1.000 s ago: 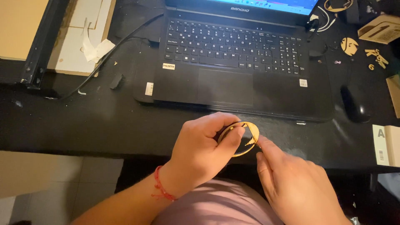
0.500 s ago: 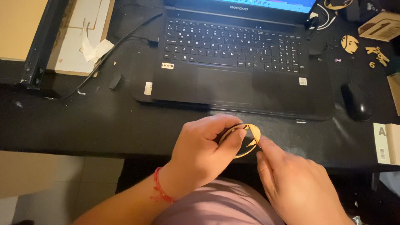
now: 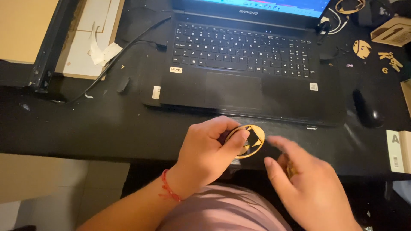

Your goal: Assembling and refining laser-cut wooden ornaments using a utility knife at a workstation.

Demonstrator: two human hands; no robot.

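Left hand: our left hand (image 3: pixel 209 152) has its fingers closed on the round pale wooden cut-out disc (image 3: pixel 247 141); thumb lies across the disc's left half, other fingers curled behind it.
Disc: held just above the worktop's near edge, right in front of the laptop's front edge, approx. flat-on to the camera, w/ dark openings cut through it.
Right hand: our right hand (image 3: pixel 308 184) is just beside the disc, to its right, not touching it; fingers loosely spread and motion-blurred. Something small and tan shows betw. the fingers; we can't tell what it is, or whether it's gripped.
Wrist: thin red string bracelet (image 3: pixel 169 191) on our left wrist.
Laptop: open black laptop (image 3: pixel 248 64) at the far-centre of the black worktop (image 3: pixel 85 124), screen lit.
Right edge: black computer mouse (image 3: pixel 366 109) near the laptop's right side; a white box (image 3: pixel 399 150) at the near-right edge.
Far-right corner: more pale wooden cut-out pieces (image 3: pixel 363 47) lie scattered there.
Far-left: black cable (image 3: pixel 124 49) runs from the laptop's left side across the worktop; crumpled white paper scrap (image 3: pixel 102 53) beside it.
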